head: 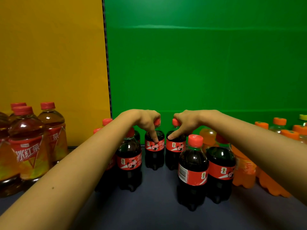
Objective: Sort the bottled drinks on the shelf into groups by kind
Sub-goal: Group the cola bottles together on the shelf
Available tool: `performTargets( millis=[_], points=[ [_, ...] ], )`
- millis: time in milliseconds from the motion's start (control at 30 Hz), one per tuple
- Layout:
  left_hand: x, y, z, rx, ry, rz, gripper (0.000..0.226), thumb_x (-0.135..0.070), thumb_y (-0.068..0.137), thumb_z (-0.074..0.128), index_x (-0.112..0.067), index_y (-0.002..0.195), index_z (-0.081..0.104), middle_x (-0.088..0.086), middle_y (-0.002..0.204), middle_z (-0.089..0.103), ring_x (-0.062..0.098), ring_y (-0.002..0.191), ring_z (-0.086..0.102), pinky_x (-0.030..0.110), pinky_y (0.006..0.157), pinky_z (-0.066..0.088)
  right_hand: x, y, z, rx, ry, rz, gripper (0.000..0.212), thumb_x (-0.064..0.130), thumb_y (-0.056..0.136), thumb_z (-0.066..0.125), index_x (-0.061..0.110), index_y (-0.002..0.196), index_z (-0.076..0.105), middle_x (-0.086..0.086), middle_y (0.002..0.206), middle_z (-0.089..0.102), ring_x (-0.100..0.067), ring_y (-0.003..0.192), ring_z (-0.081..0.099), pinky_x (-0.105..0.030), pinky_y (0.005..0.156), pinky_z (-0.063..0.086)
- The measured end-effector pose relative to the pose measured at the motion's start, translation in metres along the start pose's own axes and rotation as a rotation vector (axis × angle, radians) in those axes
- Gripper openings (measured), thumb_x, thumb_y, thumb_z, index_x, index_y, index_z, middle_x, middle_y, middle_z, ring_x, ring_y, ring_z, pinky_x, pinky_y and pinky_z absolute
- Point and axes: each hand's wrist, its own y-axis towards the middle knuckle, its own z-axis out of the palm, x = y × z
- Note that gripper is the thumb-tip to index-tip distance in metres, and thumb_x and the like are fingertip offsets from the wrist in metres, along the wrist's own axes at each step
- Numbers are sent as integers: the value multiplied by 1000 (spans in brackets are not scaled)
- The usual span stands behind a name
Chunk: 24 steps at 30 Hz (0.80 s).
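The left hand (146,119) grips one cola bottle (153,156) by its top, and the right hand (186,121) grips a second cola bottle (172,159). Both stand in front of the green wall (199,63). Full, they seem heavy and slippery, so hold the neck.

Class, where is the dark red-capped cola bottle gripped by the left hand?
Head view, centre rear: the cola bottle stands under the left hand, beside the right hand's matching bottle.

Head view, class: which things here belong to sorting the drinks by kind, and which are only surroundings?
Belong to the job: cola bottles, iced tea bottles, orange drink bottles; left hand gripping the left rear cola bottle, right hand gripping the right rear cola bottle.
Just surroundings: yellow panel, green panel, dark shelf surface.
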Motion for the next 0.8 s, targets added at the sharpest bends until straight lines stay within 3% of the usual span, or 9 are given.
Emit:
performTargets(
  millis=[133, 267, 367, 433, 500, 567, 700, 800],
  points=[
    [1, 1, 1, -3, -4, 23, 59, -23, 70, 79, -9, 118, 47, 1, 104, 47, 18, 91, 45, 21, 62, 39, 5, 1, 0, 0, 25, 1, 69, 61, 72, 64, 9, 114, 44, -7, 106, 52, -24, 90, 55, -29, 75, 45],
    [-1, -5, 1, -71, 78, 12, 70, -27, 70, 79, -7, 127, 43, 8, 125, 50, 24, 108, 50, 29, 88, 43, 3, -10, -5, 8, 174, 3, 60, 55, 81, 58, 9, 115, 40, -4, 88, 53, -17, 69, 57, -27, 59, 48],
    [-9, -22, 9, -378, 125, 90, 57, -31, 78, 71, -8, 124, 47, 9, 127, 51, 26, 116, 49, 37, 97, 42, -8, -36, -13, -101, 137, -19, 55, 57, 86, 47, 15, 121, 47, -10, 94, 67, -22, 85, 65, -29, 75, 49],
    [-18, -40, 23, -615, -17, 172, 35, -30, 84, 63, -10, 112, 55, 7, 117, 59, 24, 107, 55, 38, 92, 45, -18, -58, -14, -185, 190, -45, 47, 53, 87, 46, 17, 116, 52, -10, 101, 69, -21, 91, 66, -28, 79, 47],
    [-31, -60, 44, -749, -225, 243, 23, -31, 88, 58, -11, 99, 60, 3, 100, 65, 21, 92, 60, 35, 83, 47, -27, -81, -7, -301, 280, -75, 37, 43, 91, 46, 15, 113, 55, -7, 103, 69, -20, 91, 65, -28, 82, 47],
    [-44, -77, 69, -728, -480, 274, 29, -40, 87, 56, -13, 96, 61, -1, 91, 66, 15, 83, 61, 29, 79, 48, -33, -99, 9, -436, 414, -89, 28, 37, 93, 46, 16, 109, 56, -3, 101, 69, -19, 90, 65, -30, 84, 48],
    [-67, -99, 115, -464, -909, 260, 57, -59, 65, 67, -25, 108, 52, -14, 100, 60, -5, 86, 57, 9, 74, 45, -31, -129, 52, -631, 761, -57, 33, 45, 90, 39, 26, 115, 48, 2, 107, 64, -13, 97, 61, -32, 92, 45],
    [-73, -93, 144, -445, -867, 213, 78, -55, 54, 80, -37, 118, 39, -23, 116, 53, -10, 103, 53, 10, 85, 45, -28, -142, 82, -634, 914, -30, 58, 54, 80, 37, 30, 132, 31, 13, 117, 53, 7, 100, 53, -24, 95, 38]
  ],
)
